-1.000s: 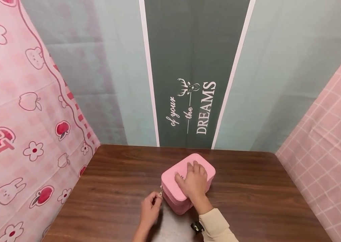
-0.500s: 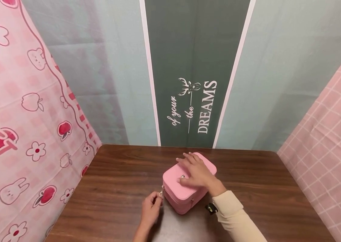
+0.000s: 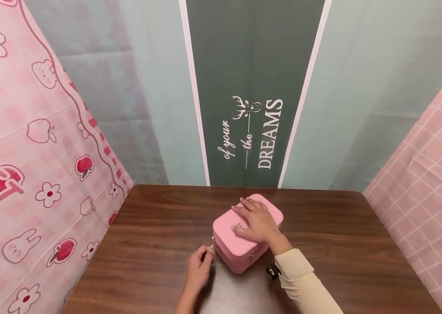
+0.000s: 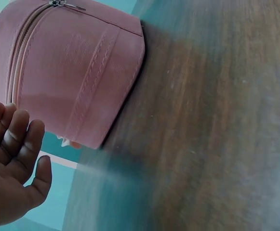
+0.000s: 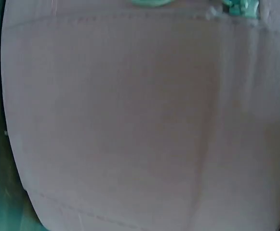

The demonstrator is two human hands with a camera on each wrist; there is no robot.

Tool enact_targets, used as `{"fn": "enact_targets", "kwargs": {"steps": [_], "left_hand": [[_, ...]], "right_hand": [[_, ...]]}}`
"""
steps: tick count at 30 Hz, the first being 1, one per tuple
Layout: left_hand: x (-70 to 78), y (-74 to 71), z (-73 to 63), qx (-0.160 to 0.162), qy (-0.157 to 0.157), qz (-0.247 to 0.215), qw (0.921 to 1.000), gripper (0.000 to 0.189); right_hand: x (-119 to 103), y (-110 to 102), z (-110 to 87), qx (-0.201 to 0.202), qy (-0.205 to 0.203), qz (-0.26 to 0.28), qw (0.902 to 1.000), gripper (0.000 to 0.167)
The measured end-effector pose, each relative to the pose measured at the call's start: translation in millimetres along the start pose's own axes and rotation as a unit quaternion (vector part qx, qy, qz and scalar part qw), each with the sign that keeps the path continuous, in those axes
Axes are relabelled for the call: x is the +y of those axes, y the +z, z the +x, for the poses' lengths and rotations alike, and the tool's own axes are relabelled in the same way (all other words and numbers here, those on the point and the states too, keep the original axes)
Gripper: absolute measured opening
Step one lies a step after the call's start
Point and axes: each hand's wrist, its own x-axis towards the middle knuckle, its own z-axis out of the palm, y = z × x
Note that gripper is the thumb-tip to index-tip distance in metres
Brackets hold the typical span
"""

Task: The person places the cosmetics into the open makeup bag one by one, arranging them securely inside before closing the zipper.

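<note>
A pink zippered case (image 3: 230,226) stands on the wooden table, its lid down. My left hand (image 3: 198,268) pinches a metal zipper pull (image 3: 212,247) at the case's left corner. In the left wrist view, the left hand (image 4: 17,159) has curled fingers beside the end of the zipper (image 4: 21,53), and what its fingertips pinch is hidden. Across the lid rests my right hand (image 3: 258,221), fingers extended. A second zipper pull (image 3: 251,256) shows on the case's right front side. Mostly the case's stitched side (image 5: 130,110) fills the dim right wrist view.
The brown table (image 3: 154,226) extends around the case on every side. Behind it hangs a grey-green curtain (image 3: 252,56) with lettering. Pink patterned cloths hang at the left (image 3: 56,152) and right (image 3: 433,174). A dark wrist device (image 3: 273,272) is near the right cuff.
My right hand has turned so its fingers point farther left across the lid, and its forearm has swung right. The left hand keeps hold of the zipper pull at the same corner.
</note>
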Motion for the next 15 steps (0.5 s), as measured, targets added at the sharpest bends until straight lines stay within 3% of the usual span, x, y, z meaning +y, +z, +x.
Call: {"fn": "enact_targets", "kwargs": {"steps": [4,8,12,15], "left_hand": [[1.8,3.8,3.6,0.026,0.051,0.008,0.9984,0.023],[2.9,8.7,1.9,0.044,0.092,0.012,0.9948,0.025],[4.7,10.4,-5.2,0.036,0.099,0.017,0.9943,0.025],[5.0,9.5,-8.6,0.028,0.087,0.018,0.9956,0.025]], "right_hand": [[-10,2,-1.3,0.000,0.077,-0.026,0.9967,0.057],[-25,5,-1.8,0.021,0.164,-0.050,0.9850,0.061],[-38,8,-1.2,0.043,0.245,-0.068,0.9663,0.065],[-43,9,-1.1,0.047,0.275,-0.079,0.9571,0.065]]}}
